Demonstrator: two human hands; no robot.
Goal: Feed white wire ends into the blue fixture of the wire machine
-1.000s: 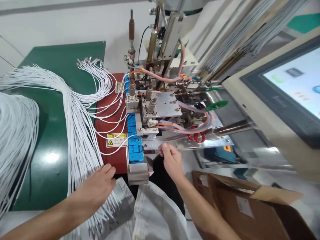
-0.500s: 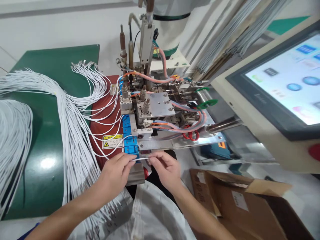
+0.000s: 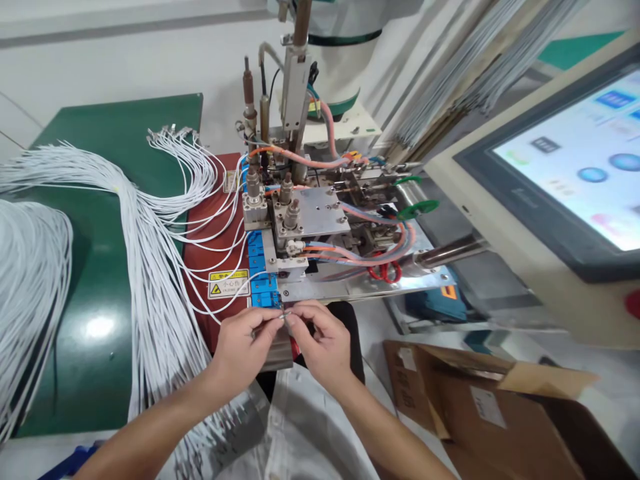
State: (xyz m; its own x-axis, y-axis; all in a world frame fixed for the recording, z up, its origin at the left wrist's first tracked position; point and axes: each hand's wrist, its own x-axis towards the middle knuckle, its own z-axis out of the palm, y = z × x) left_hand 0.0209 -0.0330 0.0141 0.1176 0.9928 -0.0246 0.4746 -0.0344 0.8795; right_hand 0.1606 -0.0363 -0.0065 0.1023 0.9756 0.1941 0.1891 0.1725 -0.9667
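Behind my work runs a pale wall (image 3: 125, 73), with a green table (image 3: 95, 380) on my left. The metal machine (image 3: 320, 210) stands ahead of me, a touchscreen (image 3: 575, 160) to its right and an open cardboard box (image 3: 510, 413) below that. A thick bundle of white cables (image 3: 155, 300) hangs over the table's near edge. My left hand (image 3: 245, 343) and right hand (image 3: 323, 343) meet just by the near end of the blue clips (image 3: 263, 283), each pinching with thumb and forefinger. Between my fingertips shows a bit of one pale cable (image 3: 283, 316), mostly hidden by my fingers.
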